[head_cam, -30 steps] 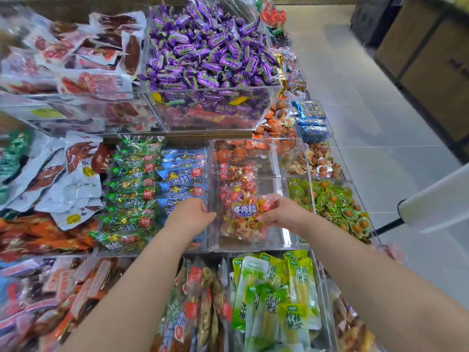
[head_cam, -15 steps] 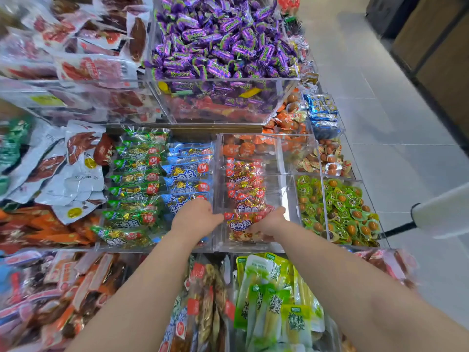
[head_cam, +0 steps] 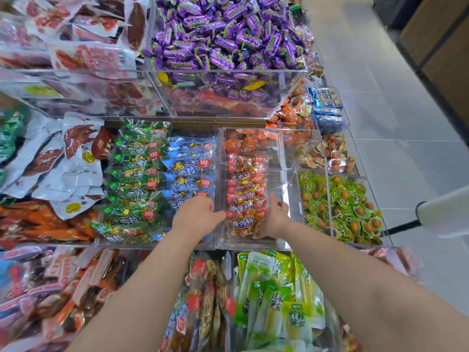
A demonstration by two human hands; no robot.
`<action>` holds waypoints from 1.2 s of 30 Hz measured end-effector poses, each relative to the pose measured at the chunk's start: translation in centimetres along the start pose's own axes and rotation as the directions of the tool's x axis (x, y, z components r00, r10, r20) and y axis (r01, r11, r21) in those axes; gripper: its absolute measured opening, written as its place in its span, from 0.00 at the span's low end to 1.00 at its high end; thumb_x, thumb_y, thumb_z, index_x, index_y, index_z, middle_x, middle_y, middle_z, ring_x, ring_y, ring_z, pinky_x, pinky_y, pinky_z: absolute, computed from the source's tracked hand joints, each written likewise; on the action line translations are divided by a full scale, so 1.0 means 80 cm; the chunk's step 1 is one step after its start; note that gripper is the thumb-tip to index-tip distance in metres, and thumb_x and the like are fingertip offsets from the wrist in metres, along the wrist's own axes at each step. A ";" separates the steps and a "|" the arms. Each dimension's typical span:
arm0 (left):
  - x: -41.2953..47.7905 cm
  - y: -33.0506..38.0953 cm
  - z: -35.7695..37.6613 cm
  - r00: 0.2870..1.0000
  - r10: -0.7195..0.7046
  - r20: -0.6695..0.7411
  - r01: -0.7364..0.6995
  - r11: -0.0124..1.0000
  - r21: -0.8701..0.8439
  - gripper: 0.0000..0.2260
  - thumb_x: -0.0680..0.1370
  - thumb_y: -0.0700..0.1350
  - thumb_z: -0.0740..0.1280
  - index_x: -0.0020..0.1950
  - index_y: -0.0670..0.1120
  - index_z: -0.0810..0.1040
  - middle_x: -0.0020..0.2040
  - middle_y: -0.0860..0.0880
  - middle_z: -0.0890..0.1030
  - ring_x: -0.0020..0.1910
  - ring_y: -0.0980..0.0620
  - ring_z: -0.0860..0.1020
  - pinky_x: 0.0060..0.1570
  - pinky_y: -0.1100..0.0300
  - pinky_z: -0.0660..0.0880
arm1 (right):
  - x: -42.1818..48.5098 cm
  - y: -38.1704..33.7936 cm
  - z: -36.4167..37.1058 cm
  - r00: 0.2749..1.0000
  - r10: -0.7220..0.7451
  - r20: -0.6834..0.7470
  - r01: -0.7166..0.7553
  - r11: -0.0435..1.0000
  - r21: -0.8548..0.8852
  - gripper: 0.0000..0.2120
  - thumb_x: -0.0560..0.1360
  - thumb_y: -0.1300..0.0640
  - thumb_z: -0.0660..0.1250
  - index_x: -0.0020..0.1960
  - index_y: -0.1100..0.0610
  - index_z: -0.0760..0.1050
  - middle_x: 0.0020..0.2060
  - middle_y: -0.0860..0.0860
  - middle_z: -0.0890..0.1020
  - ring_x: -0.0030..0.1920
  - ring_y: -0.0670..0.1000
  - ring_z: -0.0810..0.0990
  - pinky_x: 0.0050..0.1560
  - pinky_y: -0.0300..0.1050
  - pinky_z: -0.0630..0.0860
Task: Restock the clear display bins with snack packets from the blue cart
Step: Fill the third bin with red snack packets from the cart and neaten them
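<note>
Lowered red packet [head_cam: 245, 222] lies in clear bin [head_cam: 285, 246] beside tiled floor [head_cam: 396, 153].

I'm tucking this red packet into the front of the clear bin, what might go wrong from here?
The red packet, held at its edges by the left hand and right hand, may slump flat in the clear bin when released. Pushing it back might ruffle the row of red packets behind. The left hand lies over the blue packets and might disturb them.
</note>
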State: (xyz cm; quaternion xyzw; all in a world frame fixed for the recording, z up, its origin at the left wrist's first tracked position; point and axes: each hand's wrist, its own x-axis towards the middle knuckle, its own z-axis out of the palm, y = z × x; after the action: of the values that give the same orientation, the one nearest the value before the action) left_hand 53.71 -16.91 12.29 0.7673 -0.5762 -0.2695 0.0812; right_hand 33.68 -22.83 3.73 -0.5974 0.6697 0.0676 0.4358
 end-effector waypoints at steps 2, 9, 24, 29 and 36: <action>0.000 -0.001 0.001 1.000 0.005 -0.012 -0.005 1.000 -0.007 0.21 0.72 0.51 0.69 0.28 0.47 0.60 0.26 0.50 0.61 0.26 0.50 0.62 0.29 0.58 0.60 | 0.002 -0.003 0.003 0.999 -0.043 0.004 0.044 0.996 -0.083 0.65 0.57 0.45 0.81 0.77 0.53 0.39 0.74 0.53 0.51 0.73 0.57 0.56 0.73 0.50 0.56; 0.000 -0.002 0.001 1.000 0.001 -0.005 -0.001 1.000 -0.020 0.20 0.71 0.51 0.69 0.27 0.47 0.60 0.27 0.49 0.61 0.27 0.49 0.62 0.30 0.58 0.60 | 0.016 -0.013 0.012 0.987 -0.106 -0.117 0.126 0.974 0.186 0.52 0.59 0.53 0.81 0.73 0.56 0.55 0.66 0.57 0.70 0.63 0.58 0.72 0.64 0.53 0.72; -0.005 0.004 -0.006 0.999 -0.020 0.042 0.021 0.999 -0.041 0.20 0.73 0.48 0.68 0.28 0.47 0.60 0.27 0.48 0.62 0.28 0.50 0.73 0.32 0.57 0.64 | 0.017 0.001 -0.001 0.996 0.073 0.045 -0.080 0.979 0.188 0.64 0.54 0.52 0.84 0.76 0.57 0.44 0.69 0.56 0.67 0.69 0.56 0.67 0.69 0.53 0.65; -0.009 0.005 -0.006 1.000 -0.003 0.028 0.003 1.000 -0.004 0.22 0.75 0.49 0.68 0.27 0.47 0.59 0.26 0.50 0.60 0.26 0.50 0.65 0.32 0.58 0.64 | 0.007 0.006 -0.005 0.996 0.069 0.057 -0.076 0.990 0.121 0.60 0.58 0.52 0.82 0.75 0.60 0.46 0.67 0.57 0.70 0.68 0.57 0.69 0.67 0.53 0.68; -0.037 0.026 -0.026 0.989 0.010 -0.150 -0.004 0.999 0.039 0.17 0.77 0.53 0.64 0.32 0.46 0.69 0.29 0.49 0.72 0.30 0.49 0.71 0.32 0.58 0.68 | -0.040 0.007 -0.033 0.999 0.034 0.000 -0.034 0.989 0.144 0.43 0.66 0.54 0.77 0.73 0.63 0.58 0.66 0.59 0.71 0.64 0.59 0.72 0.61 0.51 0.73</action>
State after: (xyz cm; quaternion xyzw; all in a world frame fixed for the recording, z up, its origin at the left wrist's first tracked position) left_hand 52.44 -15.20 15.93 0.7849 -0.5761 -0.1996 0.1105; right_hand 31.58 -21.91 7.28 -0.5529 0.6836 0.0257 0.4757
